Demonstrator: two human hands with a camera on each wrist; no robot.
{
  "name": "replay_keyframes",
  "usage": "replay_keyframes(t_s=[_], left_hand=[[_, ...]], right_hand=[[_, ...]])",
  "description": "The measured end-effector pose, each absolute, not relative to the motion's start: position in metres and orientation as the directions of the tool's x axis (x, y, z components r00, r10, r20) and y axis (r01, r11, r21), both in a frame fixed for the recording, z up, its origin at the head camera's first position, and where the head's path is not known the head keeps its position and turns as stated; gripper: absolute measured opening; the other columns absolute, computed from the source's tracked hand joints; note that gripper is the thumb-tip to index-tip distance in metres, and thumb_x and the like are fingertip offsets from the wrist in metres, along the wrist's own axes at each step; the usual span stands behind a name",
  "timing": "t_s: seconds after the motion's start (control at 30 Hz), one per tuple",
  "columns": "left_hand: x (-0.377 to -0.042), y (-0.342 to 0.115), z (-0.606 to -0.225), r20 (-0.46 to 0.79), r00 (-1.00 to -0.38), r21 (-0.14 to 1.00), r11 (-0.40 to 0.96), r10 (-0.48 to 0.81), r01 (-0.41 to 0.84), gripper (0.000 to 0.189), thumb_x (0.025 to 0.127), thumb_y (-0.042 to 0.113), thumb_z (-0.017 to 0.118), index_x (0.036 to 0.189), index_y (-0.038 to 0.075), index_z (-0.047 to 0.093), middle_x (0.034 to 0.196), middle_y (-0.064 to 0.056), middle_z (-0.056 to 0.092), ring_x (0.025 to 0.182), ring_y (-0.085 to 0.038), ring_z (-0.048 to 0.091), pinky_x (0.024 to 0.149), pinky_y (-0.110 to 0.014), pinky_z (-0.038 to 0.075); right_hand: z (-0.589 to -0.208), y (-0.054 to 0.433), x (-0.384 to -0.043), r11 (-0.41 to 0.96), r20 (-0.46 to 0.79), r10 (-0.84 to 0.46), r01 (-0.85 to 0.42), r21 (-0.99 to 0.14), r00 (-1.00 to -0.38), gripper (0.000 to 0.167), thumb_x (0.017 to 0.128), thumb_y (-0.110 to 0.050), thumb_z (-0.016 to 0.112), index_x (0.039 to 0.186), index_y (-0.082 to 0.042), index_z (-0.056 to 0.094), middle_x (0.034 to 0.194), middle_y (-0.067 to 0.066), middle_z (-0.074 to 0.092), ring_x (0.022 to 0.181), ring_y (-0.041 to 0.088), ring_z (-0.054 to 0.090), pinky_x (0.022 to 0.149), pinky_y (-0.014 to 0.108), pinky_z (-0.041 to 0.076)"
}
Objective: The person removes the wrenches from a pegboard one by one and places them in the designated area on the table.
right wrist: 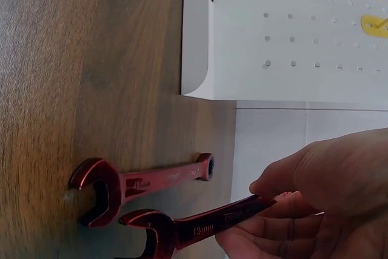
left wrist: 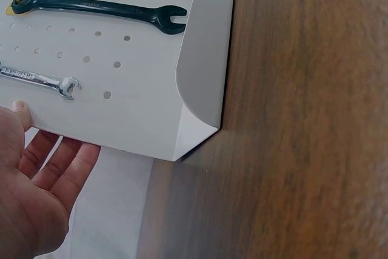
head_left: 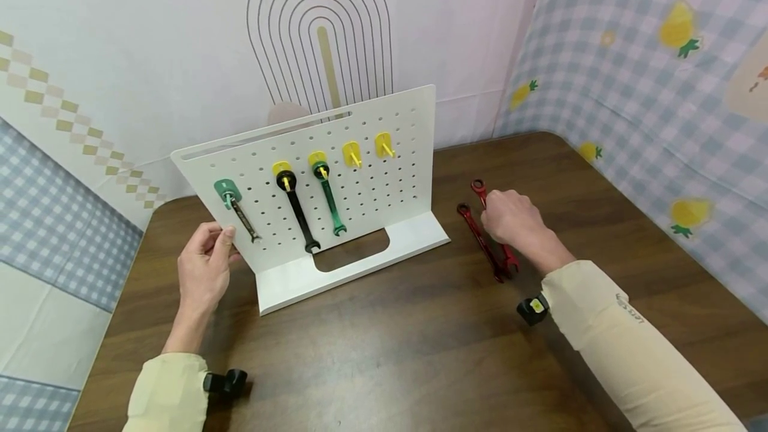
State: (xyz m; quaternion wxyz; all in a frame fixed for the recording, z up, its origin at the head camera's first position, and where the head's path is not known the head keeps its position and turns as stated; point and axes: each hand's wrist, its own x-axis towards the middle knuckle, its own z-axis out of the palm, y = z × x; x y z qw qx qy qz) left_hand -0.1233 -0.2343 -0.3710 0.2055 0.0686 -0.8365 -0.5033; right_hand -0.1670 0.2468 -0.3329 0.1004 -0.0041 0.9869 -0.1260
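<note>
A white pegboard (head_left: 384,192) stands on the table, its left edge gripped between thumb and fingers of my left hand (head_left: 205,265). From its hooks hang a small silver wrench (head_left: 245,220), a black wrench (head_left: 300,215) and a green wrench (head_left: 330,199). To the right of the board, my right hand (head_left: 515,222) pinches a red wrench (right wrist: 209,222) marked 13mm around its shank, open jaw toward the wrist camera. Beside it a second red wrench (right wrist: 160,178) lies on the wood, its ring end pointing away.
Two yellow hooks (head_left: 353,154) on the board's upper right carry nothing. The brown wooden table (head_left: 384,365) stretches in front of the board. A white cloth (head_left: 450,32) hangs behind, and a checked cloth (head_left: 630,99) borders the right side.
</note>
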Motion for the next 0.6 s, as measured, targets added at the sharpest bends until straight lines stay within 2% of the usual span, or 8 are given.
replay_keyframes(t_s=[0.6], left_hand=[[-0.1240,-0.2346,-0.3711,0.259,-0.910,0.873,0.482,-0.324,0.077,0.029,0.108,0.028,0.063,0.117,0.001,0.066,0.089,0.028,0.062,0.079,0.011,0.066,0.070,-0.010,0.061]], right_hand=[[-0.3418,0.2547,-0.1714,0.978,-0.261,-0.023,0.033,-0.207,-0.965,0.029,0.101,-0.005,0.044,0.073,-0.005,0.052,0.071,0.010,0.048,0.059,0.023,0.043,0.047,0.029,0.036]])
